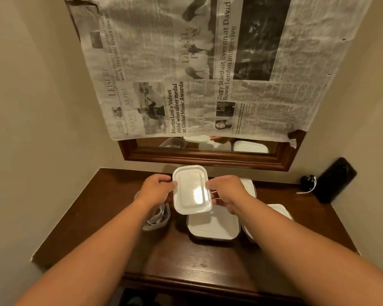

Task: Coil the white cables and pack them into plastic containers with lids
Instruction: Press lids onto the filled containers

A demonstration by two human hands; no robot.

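Lid (191,189): I pinch it between left hand (157,187) and right hand (228,191). Closed container (212,227) at six o'clock, done; open container (168,215) at eight, coiled cable (155,219) inside, unlidded.

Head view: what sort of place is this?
Probably a home corner, not a lab: dark wooden table, wood-framed mirror mostly covered with newspaper, plain painted walls.

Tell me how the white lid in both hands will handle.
The white rectangular plastic lid probably flexes: it looks thin, with a shallow rim. Likely light: left hand and right hand hold only its edges. Glare suggests slipperiness.
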